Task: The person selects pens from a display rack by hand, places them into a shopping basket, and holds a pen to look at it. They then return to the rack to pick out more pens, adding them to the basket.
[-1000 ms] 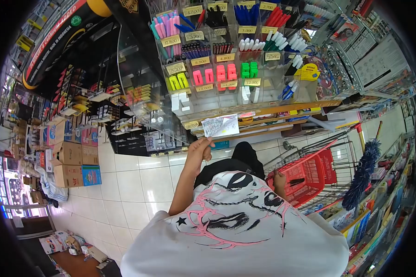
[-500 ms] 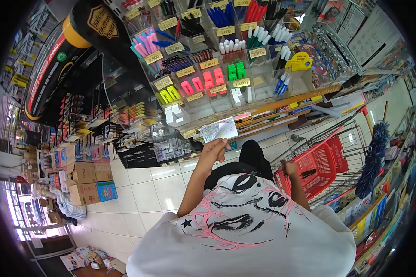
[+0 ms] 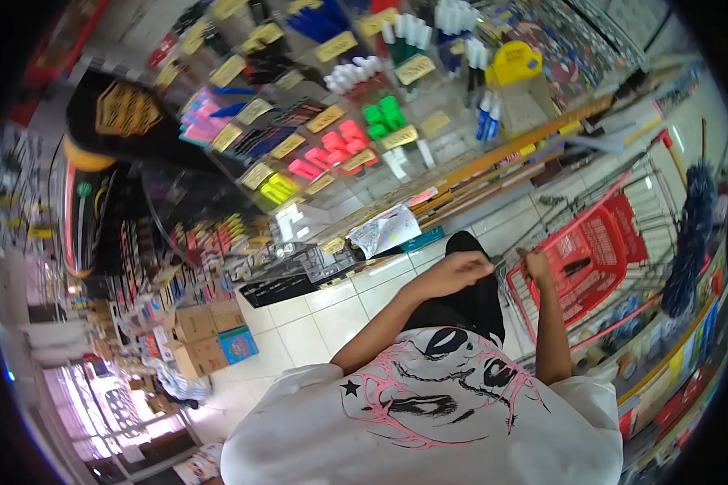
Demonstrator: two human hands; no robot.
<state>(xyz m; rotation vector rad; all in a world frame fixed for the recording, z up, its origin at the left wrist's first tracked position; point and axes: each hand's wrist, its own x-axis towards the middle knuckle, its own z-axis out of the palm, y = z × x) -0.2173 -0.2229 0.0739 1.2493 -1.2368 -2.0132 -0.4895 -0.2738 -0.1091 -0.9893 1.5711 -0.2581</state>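
My left hand (image 3: 459, 273) is in the air above my dark-clothed leg, just left of the shopping cart (image 3: 578, 267). Its fingers are bent and pressed together; whether anything small is between them, I cannot make out. My right hand (image 3: 534, 265) is closed around the near end of the cart, at its handle. A red plastic basket (image 3: 594, 271) with a dark slot sits in the cart. Left of my left hand, a white scribbled sheet of paper (image 3: 387, 232) hangs at the front edge of the pen display (image 3: 364, 202).
The display holds pink highlighters (image 3: 332, 152), green highlighters (image 3: 386, 115), yellow highlighters (image 3: 278, 187) and blue-capped markers (image 3: 488, 117), with price tags. A blue duster (image 3: 689, 234) stands beyond the cart. Cardboard boxes (image 3: 206, 339) stand on the tiled floor at left.
My left hand has moved right, away from the paper and towards the cart. My right hand stays at the cart. The view has turned, so the display appears tilted and shifted.
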